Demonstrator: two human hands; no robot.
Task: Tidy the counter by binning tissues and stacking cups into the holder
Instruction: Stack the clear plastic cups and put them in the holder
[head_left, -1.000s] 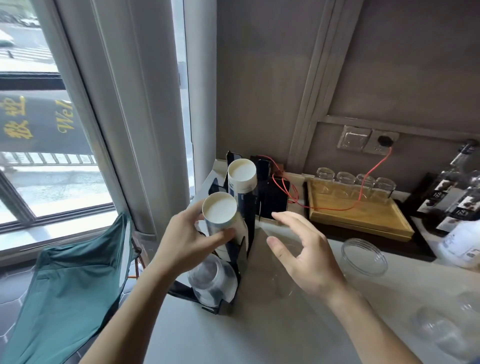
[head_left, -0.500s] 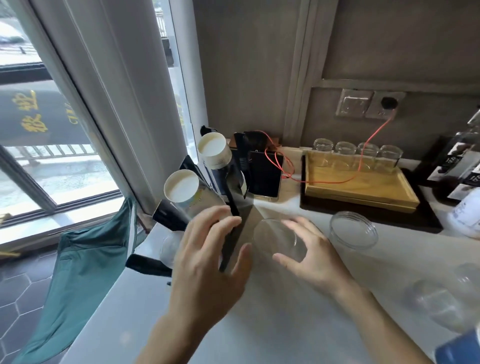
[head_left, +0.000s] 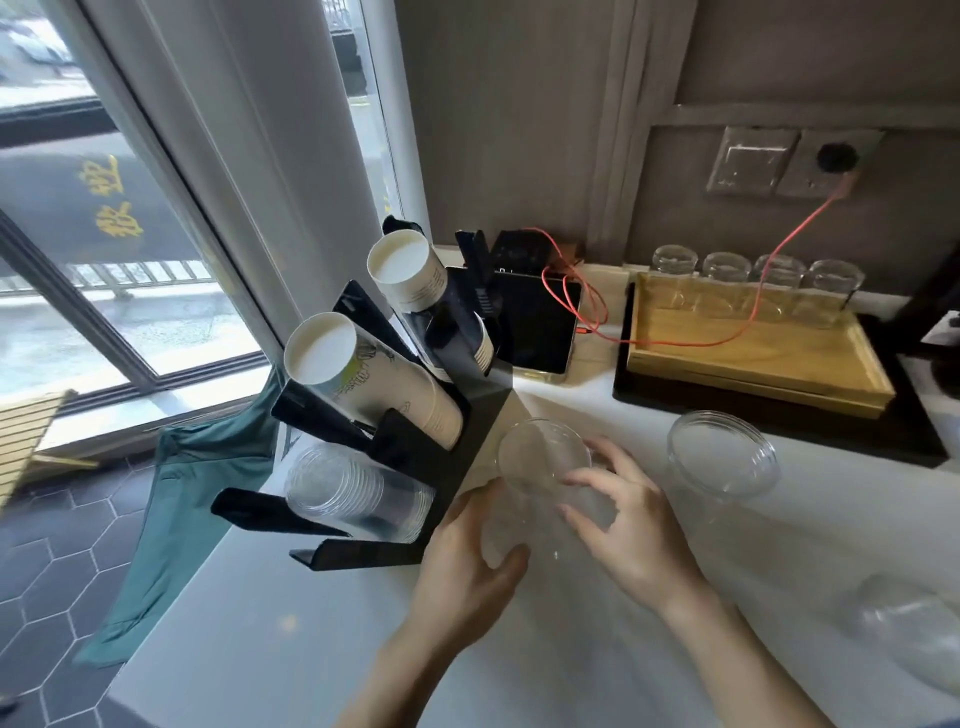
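A black cup holder (head_left: 457, 431) stands on the white counter by the window. Its two upper slots carry stacks of white paper cups (head_left: 363, 384), and its lowest slot carries a stack of clear plastic cups (head_left: 358, 493). Just right of the holder, a clear plastic cup (head_left: 545, 467) lies tilted with its mouth up and to the left. My right hand (head_left: 628, 525) grips its side and my left hand (head_left: 467, 561) closes on it from below. No tissues are in view.
Another clear cup (head_left: 722, 457) stands to the right, and a third one (head_left: 914, 634) lies near the right edge. A wooden tray (head_left: 753, 358) with several glasses sits at the back, crossed by a red cable. A black device (head_left: 535, 332) leans behind the holder. A green cloth (head_left: 192, 499) hangs left of the counter.
My left hand let go of the paper cup stack, which now sits in the holder, and came down to the clear cup. My right hand closed on that cup.
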